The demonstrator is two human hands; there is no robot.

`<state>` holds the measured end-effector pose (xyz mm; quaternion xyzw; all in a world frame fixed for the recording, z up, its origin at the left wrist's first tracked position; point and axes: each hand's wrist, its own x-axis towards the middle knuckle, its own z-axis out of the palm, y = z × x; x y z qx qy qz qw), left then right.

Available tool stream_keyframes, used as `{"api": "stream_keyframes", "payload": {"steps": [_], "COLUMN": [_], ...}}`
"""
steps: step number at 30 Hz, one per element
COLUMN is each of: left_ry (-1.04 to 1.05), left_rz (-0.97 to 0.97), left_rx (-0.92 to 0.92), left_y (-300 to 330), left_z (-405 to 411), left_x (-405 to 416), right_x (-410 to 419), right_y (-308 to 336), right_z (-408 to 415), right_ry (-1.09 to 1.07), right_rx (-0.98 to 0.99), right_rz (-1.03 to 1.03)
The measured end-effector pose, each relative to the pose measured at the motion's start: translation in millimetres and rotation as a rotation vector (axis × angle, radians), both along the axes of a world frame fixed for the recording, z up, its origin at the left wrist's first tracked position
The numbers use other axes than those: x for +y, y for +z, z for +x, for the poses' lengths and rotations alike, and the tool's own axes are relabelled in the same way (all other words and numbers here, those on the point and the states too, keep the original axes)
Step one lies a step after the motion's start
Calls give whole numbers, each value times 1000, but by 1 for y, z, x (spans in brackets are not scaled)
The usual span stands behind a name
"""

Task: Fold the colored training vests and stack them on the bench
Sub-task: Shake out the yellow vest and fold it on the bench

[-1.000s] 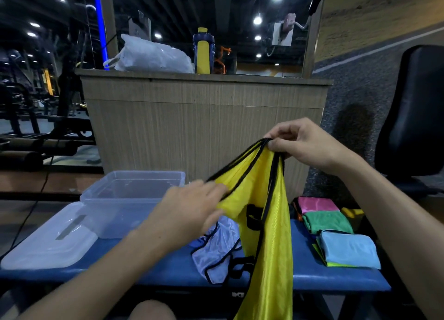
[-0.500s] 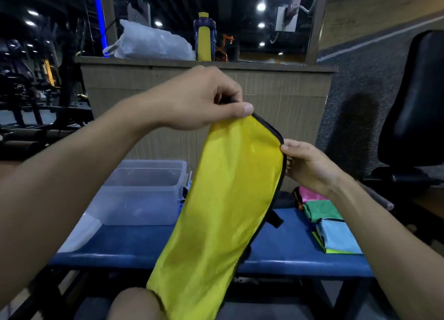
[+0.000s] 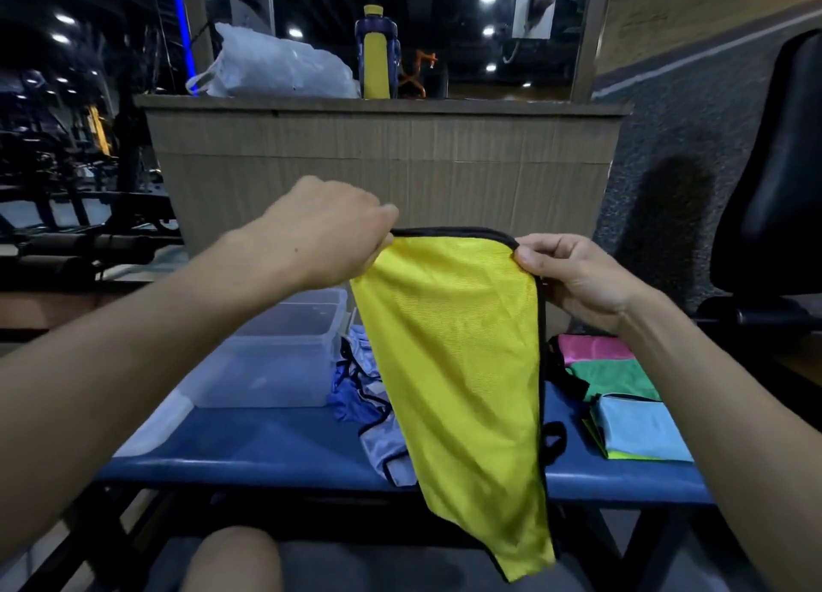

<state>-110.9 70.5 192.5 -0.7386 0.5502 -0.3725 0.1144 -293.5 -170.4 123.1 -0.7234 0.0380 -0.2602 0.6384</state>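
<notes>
This is a gym: at nine o'clock stand dark weight machines (image 3: 66, 155) under ceiling spotlights, and at six o'clock runs a blue padded bench (image 3: 276, 449). A wood-panelled counter (image 3: 382, 164) at twelve o'clock carries a sports bottle (image 3: 377, 53) (yellow and navy), with speckled rubber flooring (image 3: 658, 146) and a black padded seat (image 3: 774, 182) at three o'clock.

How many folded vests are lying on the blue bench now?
4, all at the right end: pink folded vest, green folded vest, light blue folded vest atop a lime one. More may be hidden.
</notes>
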Motion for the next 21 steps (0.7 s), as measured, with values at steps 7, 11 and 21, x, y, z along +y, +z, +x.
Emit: {"api": "stream_keyframes", "payload": {"steps": [7,11,21], "left_ry": [-203,-555,-872], "left_rz": [-343,-423,-327], "left_rx": [176,626,1541], "left_y": [23,24,-17], "left_z": [-7,-34,-69], "left_x": [-7,-28,-77], "right_x": [-6,-11,-59], "right_y": [-2,-25,27], "right_z": [1,-13,-81], "right_ry": [-37,-16,-399], "right_rx": [18,46,133], "right_rz": [-30,34,-113]}}
